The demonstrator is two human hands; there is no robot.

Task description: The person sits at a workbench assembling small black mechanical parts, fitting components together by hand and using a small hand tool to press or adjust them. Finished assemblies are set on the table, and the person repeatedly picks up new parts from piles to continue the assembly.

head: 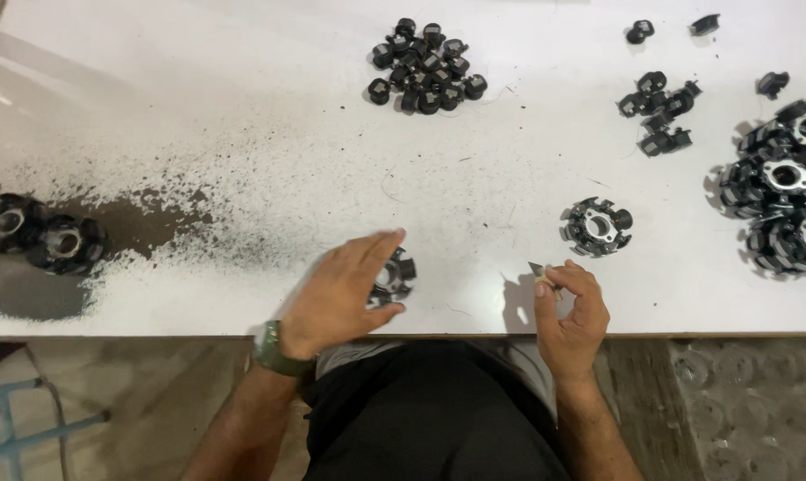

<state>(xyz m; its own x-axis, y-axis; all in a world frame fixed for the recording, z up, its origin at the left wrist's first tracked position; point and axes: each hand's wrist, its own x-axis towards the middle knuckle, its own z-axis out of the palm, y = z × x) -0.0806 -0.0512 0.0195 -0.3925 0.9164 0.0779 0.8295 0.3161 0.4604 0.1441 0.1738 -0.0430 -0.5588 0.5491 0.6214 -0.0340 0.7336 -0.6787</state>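
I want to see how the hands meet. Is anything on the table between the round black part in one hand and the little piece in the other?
Nothing visible: only bare white table lies between the left hand, which holds the round black toothed plastic part, and the right hand, which pinches the small dark piece.

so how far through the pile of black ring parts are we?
Looks done: two black rings set aside at far left. In hand: the left hand holds one ring at the table's near edge, and the right hand pinches a small piece. Left: one ring lying alone, the stack at right, and two heaps of small black pieces. Mostly unfinished, I'd judge.
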